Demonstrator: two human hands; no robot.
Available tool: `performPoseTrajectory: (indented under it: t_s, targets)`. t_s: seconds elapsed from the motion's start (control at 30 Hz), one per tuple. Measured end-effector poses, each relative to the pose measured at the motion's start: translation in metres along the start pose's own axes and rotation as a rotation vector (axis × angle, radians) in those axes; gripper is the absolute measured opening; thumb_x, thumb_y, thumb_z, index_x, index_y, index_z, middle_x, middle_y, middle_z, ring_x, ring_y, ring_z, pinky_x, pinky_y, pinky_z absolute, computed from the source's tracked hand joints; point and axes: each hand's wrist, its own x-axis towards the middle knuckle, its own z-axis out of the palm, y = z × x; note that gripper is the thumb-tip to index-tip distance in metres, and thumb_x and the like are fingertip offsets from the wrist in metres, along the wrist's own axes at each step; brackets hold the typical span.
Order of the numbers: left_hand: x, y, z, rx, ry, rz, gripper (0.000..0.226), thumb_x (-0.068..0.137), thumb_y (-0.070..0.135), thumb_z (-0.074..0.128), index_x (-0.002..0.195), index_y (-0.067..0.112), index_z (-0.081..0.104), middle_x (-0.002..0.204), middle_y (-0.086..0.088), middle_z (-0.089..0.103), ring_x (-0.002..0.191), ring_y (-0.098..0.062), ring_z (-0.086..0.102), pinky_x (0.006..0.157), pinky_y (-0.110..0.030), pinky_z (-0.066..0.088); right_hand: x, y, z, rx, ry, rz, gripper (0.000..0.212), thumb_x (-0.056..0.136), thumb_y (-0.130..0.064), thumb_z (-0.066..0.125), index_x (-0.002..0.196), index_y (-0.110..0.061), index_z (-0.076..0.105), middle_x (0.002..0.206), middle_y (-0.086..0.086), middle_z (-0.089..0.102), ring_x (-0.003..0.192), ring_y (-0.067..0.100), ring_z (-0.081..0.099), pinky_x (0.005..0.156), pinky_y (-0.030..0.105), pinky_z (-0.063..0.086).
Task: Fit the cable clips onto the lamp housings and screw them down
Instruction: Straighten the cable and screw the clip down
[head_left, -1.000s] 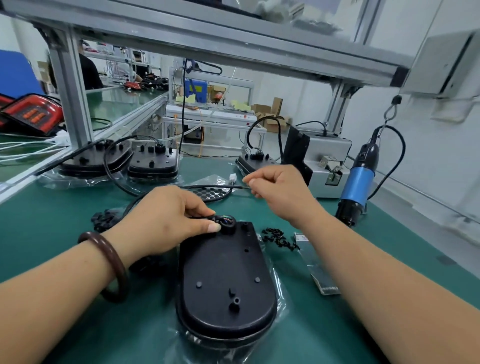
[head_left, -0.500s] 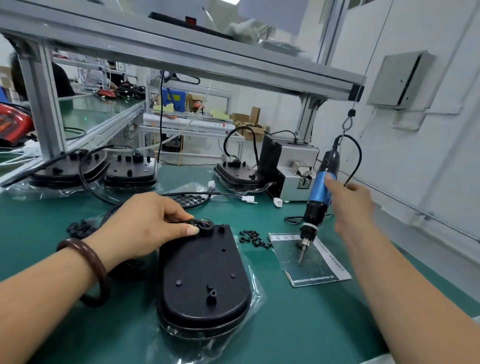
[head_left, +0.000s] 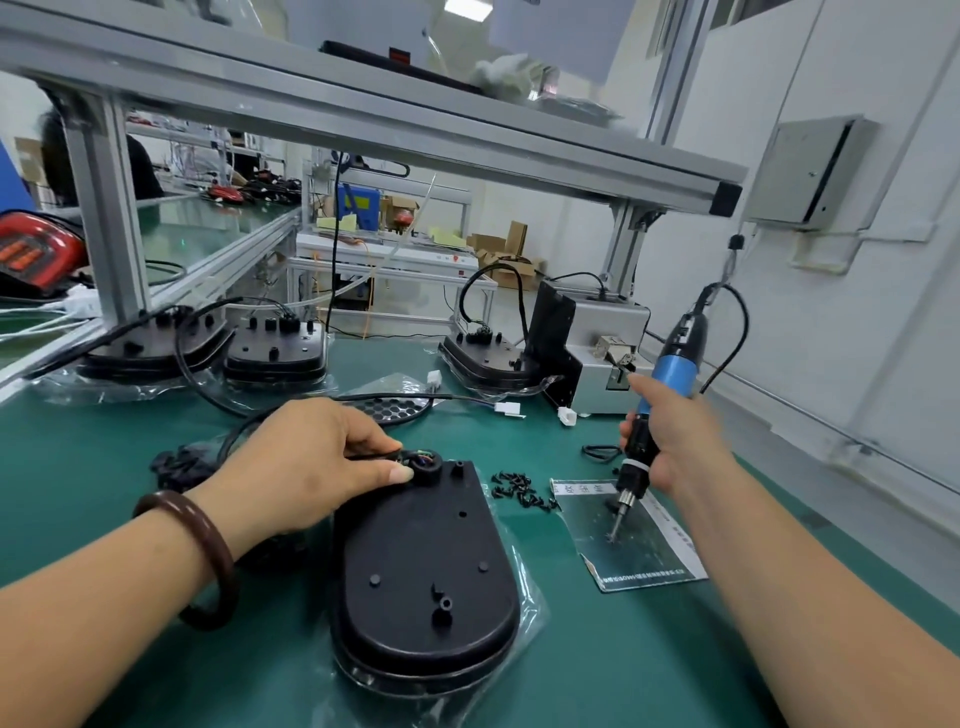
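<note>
Now, centre frame, the left hand pinches the cable clip against the lamp housing on the worktop. The right hand grips the electric screwdriver. Best to keep the clip seated and bring the bit in upright.

Left forearm enters from lower left, bare, with a dark bangle on the wrist. Left hand lies palm down with fingers curled. Its thumb tip and forefinger pinch the round cable fitting. Right forearm enters from lower right, extended forward. Right hand grips the electric screwdriver around its lower body, fingers wrapped, forefinger raised along the blue barrel. The tool stands near upright, bit pointing down.
</note>
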Motion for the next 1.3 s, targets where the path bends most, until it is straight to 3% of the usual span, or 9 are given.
performPoseTrajectory:
  t_s: [0.17, 0.37, 0.63, 0.8, 0.97, 1.13, 1.3]
  targets:
    - [-0.002, -0.003, 0.001, 0.076, 0.019, 0.023, 0.016, 0.071, 0.048, 0.077, 0.082, 0.038, 0.073, 0.068, 0.038, 0.061, 0.069, 0.015, 0.057, 0.059, -0.006, 0.04, -0.024, -0.038, 0.02, 0.215, -0.058, -0.181, 0.035, 0.082, -0.013, 0.073, 0.1, -0.015, 0.043, 0.064, 0.005, 0.048, 0.041, 0.014, 0.049, 0.042, 0.025, 0.045]
    - [-0.005, -0.005, 0.001, 0.091, 0.043, 0.012, 0.025, 0.069, 0.053, 0.075, 0.09, 0.041, 0.072, 0.077, 0.028, 0.067, 0.075, 0.011, 0.059, 0.071, -0.017, 0.051, -0.072, -0.067, 0.078, 0.455, -0.36, -0.296, 0.036, 0.08, -0.011, 0.072, 0.103, -0.013, 0.044, 0.062, 0.002, 0.051, 0.045, 0.014, 0.048, 0.048, 0.025, 0.047]
    - [-0.008, -0.005, 0.002, 0.087, 0.05, 0.007, 0.032, 0.068, 0.056, 0.073, 0.097, 0.042, 0.071, 0.08, 0.03, 0.065, 0.078, 0.012, 0.058, 0.073, -0.014, 0.049, -0.113, -0.039, 0.14, 0.371, -0.758, -0.367, 0.027, 0.083, -0.006, 0.067, 0.094, -0.017, 0.044, 0.066, 0.005, 0.047, 0.05, 0.018, 0.045, 0.049, 0.028, 0.043]
    - [-0.008, -0.004, 0.002, 0.084, 0.063, 0.024, 0.032, 0.068, 0.055, 0.074, 0.096, 0.041, 0.071, 0.079, 0.036, 0.062, 0.081, 0.013, 0.058, 0.069, -0.009, 0.047, -0.116, -0.026, 0.146, 0.322, -0.796, -0.422, 0.027, 0.08, -0.008, 0.065, 0.095, -0.016, 0.045, 0.065, 0.007, 0.046, 0.047, 0.02, 0.044, 0.048, 0.028, 0.042]
    - [-0.007, -0.002, 0.002, 0.053, 0.07, 0.032, 0.036, 0.066, 0.055, 0.073, 0.099, 0.043, 0.068, 0.085, 0.035, 0.063, 0.078, 0.01, 0.06, 0.071, -0.021, 0.054, -0.114, -0.019, 0.144, 0.33, -0.787, -0.421, 0.026, 0.081, -0.008, 0.065, 0.095, -0.015, 0.045, 0.064, 0.007, 0.046, 0.047, 0.02, 0.045, 0.049, 0.029, 0.042]
    - [-0.007, -0.002, 0.002, 0.072, 0.082, 0.024, 0.039, 0.061, 0.06, 0.068, 0.095, 0.042, 0.071, 0.081, 0.038, 0.06, 0.081, 0.01, 0.059, 0.072, -0.016, 0.052, -0.112, -0.019, 0.144, 0.337, -0.783, -0.409, 0.025, 0.082, -0.007, 0.064, 0.096, -0.014, 0.044, 0.064, 0.007, 0.047, 0.048, 0.019, 0.044, 0.048, 0.028, 0.042]
    - [-0.006, 0.0, 0.001, 0.065, 0.069, 0.02, 0.027, 0.062, 0.058, 0.071, 0.087, 0.049, 0.066, 0.081, 0.04, 0.06, 0.08, 0.012, 0.059, 0.072, -0.016, 0.051, -0.115, -0.019, 0.144, 0.318, -0.796, -0.427, 0.024, 0.082, -0.009, 0.063, 0.096, -0.015, 0.045, 0.063, 0.006, 0.046, 0.047, 0.019, 0.045, 0.048, 0.029, 0.042]
